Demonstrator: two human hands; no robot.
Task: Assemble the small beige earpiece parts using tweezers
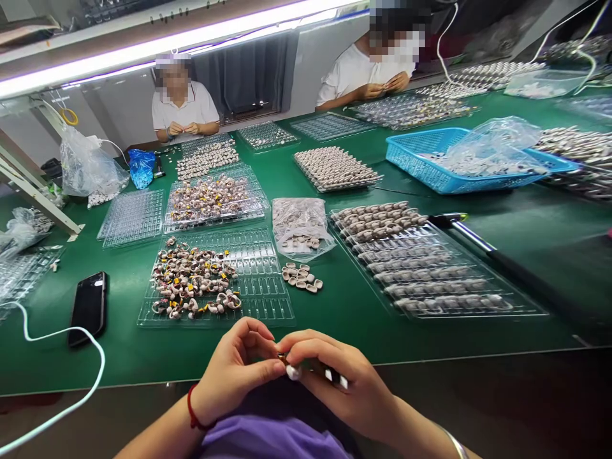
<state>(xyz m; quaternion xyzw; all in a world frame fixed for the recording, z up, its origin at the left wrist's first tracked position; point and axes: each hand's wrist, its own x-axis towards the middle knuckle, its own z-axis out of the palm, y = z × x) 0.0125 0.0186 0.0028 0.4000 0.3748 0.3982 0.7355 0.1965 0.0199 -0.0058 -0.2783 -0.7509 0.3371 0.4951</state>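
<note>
Close to my lap, in front of the table edge, both hands meet at a small white part with a dark and yellowish piece (292, 371). My left hand (239, 360) pinches it between thumb and forefinger. From the other side my right hand (335, 373) grips the same part with its fingertips. Under the right fingers a dark item with white ends (336, 378) shows partly; its kind is hidden. Ahead lies a clear plastic tray (265, 308) with a heap of small white curved parts (191, 280) bearing yellow and dark pieces. Several beige oval shells (302, 278) lie beside it.
A bag of shells (301, 223) stands behind the loose ones. Right are a tray with rows of grey parts (421, 268), a black-handled tool (516, 271) and a blue basket (430, 167). A phone (89, 306) and white cable (98, 376) lie left. Two people (185, 105) sit opposite.
</note>
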